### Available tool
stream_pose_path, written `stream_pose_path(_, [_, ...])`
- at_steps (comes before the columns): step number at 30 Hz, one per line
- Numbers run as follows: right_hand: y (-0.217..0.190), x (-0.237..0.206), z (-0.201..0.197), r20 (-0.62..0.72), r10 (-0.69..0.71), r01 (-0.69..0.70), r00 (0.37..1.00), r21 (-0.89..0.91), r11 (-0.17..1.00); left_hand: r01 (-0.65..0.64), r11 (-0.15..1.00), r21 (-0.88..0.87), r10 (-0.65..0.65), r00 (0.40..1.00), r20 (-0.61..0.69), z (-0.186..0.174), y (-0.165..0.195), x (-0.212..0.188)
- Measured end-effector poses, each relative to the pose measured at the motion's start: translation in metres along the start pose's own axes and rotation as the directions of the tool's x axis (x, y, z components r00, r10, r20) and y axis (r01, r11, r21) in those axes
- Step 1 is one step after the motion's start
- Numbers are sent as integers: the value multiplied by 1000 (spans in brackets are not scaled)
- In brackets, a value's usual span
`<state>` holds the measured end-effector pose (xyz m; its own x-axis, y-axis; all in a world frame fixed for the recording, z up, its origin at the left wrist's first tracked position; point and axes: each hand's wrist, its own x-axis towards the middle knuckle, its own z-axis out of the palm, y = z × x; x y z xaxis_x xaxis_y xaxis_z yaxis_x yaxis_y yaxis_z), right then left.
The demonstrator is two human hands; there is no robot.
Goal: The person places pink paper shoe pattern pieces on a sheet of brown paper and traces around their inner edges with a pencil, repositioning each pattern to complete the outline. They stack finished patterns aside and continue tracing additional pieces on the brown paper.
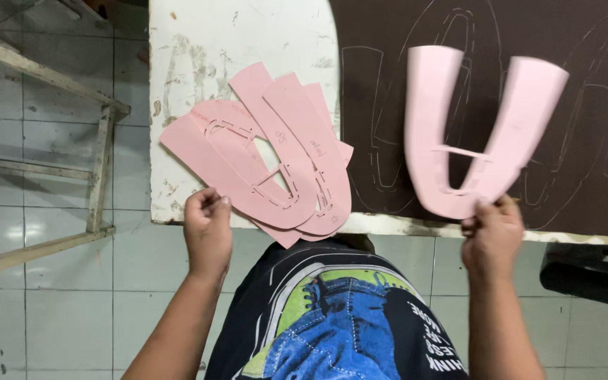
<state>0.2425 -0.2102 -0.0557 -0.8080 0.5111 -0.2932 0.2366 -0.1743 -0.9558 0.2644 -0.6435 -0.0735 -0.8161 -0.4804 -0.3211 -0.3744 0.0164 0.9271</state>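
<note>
Holding a pink U-shaped template [459, 134] up in the right hand [492, 236], fingers pinching its curved bottom edge, both prongs pointing away over the dark brown sheet [599, 91]. That sheet is lying on the white worktop [198, 42] and is carrying pale traced outlines. Left hand [207, 229] is sitting at the near worktop edge, fingers curled together, touching the lower corner of a fanned stack of pink templates [276, 162]; can't tell if it's actually gripping them. Stack is resting flat on the worktop, just left of the brown sheet.
</note>
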Motion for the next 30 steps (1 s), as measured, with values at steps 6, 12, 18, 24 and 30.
stream_pose_path(6, [6, -1, -30, -112, 119, -121, 987, -11, 993, 359, 882, -305, -351, 933, 83, -1, -8, -5])
stream_pose_path(12, [14, 9, -32, -56, 154, -158, 987, -95, 983, 229, 876, -425, -256, 967, -7, 19, -7, -7])
stream_pose_path(18, [-15, 40, -70, 12, 98, -95, 995, -176, 980, 186, 797, -575, -327, 933, -152, 51, 10, -16])
stream_pose_path(24, [-39, 78, -121, -112, 4, -14, 994, -85, 996, -144, 958, -249, 60, 947, -315, 93, 20, -34])
stream_pose_path(30, [-65, 114, -190, -323, 45, -53, 945, -18, 998, 48, 997, 67, -23, 944, -329, 157, 53, -81])
